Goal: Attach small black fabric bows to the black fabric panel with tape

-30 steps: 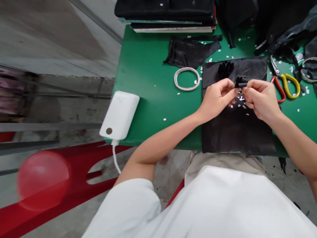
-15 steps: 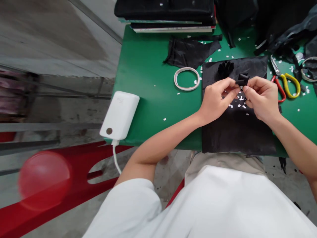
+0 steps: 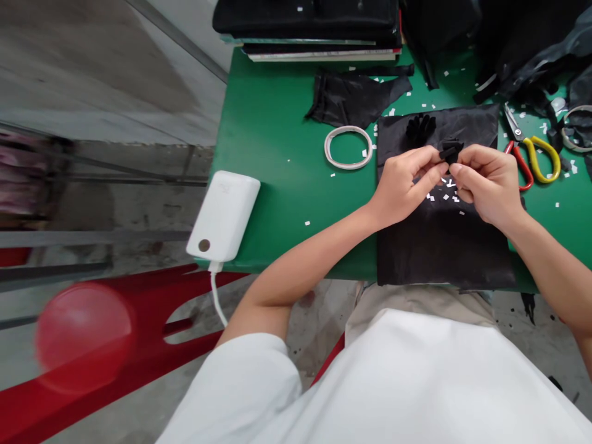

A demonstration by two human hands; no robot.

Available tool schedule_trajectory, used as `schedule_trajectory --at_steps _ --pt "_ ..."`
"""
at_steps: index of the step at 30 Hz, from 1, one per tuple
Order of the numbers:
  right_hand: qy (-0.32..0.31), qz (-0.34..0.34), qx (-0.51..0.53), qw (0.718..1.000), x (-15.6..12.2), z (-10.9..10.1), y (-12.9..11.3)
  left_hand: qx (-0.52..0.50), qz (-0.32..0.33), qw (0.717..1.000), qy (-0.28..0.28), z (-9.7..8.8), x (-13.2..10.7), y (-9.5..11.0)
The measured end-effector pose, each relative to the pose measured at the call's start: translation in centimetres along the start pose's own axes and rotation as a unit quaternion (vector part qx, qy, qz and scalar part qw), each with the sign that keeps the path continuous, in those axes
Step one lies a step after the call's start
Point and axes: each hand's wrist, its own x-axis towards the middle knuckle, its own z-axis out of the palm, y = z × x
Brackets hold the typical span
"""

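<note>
A small piece of folded black fabric is pinched between my two hands. My left hand is closed, thumb and fingertips gripping the fabric's lower left side. From the other side my right hand pinches its lower right edge, the fingers curled under. Both hands hover over a flat sheet of black fabric dotted with small white paper bits. Just behind the left fingers, a black looped fabric bow lies on that sheet. Scissors with red and yellow handles lie beside my right hand.
On the green table are a roll of white tape, a black fabric scrap and a white power bank with its cable hanging over the edge. Stacked books and a black case stand behind. More black fabric piles up at back right.
My right hand has shifted slightly left, closer to the left fingertips. The loops of the held black fabric look more gathered together. Everything else stays where it was.
</note>
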Motion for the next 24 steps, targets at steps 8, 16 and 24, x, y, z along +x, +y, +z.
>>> schedule_trajectory --at_steps 8,16,24 --pt "0.010 0.025 -0.020 0.999 -0.03 0.16 -0.27 -0.003 -0.009 1.000 0.001 0.00 -0.01 0.28" --pt "0.002 0.030 0.024 0.999 -0.02 0.19 -0.06 -0.012 -0.007 1.000 -0.001 -0.02 -0.06 0.17" --pt "0.006 0.048 0.029 0.998 0.07 0.28 0.05 -0.011 -0.013 1.000 -0.002 0.02 -0.04 0.29"
